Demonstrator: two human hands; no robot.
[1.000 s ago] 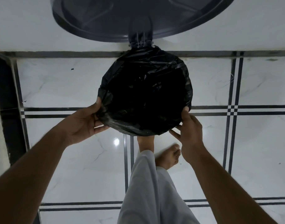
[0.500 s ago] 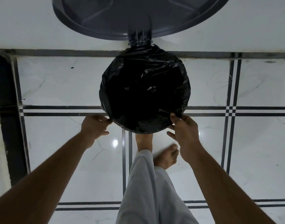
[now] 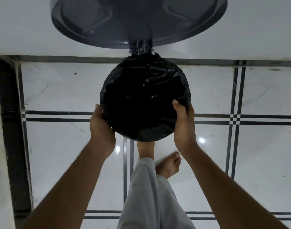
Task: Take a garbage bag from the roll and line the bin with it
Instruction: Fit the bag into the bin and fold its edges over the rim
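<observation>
Both our grips clasp the bag (image 3: pixel 144 100) folded over the bin's rim: left hand (image 3: pixel 101 128) outside it, right hand (image 3: pixel 182 123) opposite, thumb hooked inside.

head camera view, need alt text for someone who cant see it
Seen from above, both hands, left hand and right hand, grip the rim of a round bin lined with a black garbage bag. Its grey lid stands open behind, over a white tiled floor.
</observation>
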